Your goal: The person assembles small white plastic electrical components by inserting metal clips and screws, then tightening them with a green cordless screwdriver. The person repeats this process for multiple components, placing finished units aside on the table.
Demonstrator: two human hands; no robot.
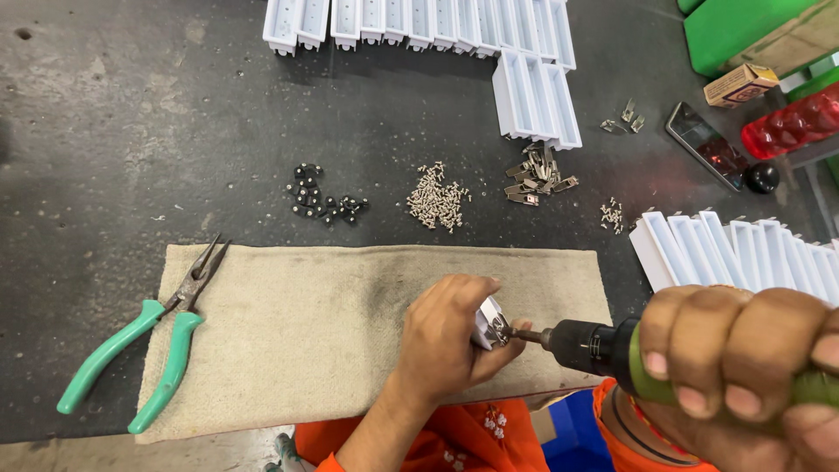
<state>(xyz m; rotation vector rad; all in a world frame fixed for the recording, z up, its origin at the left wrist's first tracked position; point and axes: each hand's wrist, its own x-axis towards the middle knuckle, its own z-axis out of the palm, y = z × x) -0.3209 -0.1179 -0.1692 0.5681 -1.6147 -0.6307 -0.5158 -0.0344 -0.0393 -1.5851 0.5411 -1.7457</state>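
Beige cloth (pixel 306 323), left hand (pixel 450 336) gripping white housing (pixel 488 322)

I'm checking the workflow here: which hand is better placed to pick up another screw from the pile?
Probably the left hand. It only steadies the small white part and lies nearer the screw pile; the right hand is wrapped around the green driver.

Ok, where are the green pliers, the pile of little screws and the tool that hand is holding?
Green pliers (pixel 131 354), head view, on a green handle.
Pile of little screws (pixel 437 197), head view, middle of the heap.
Power screwdriver (pixel 594 345), head view, on its black front body.
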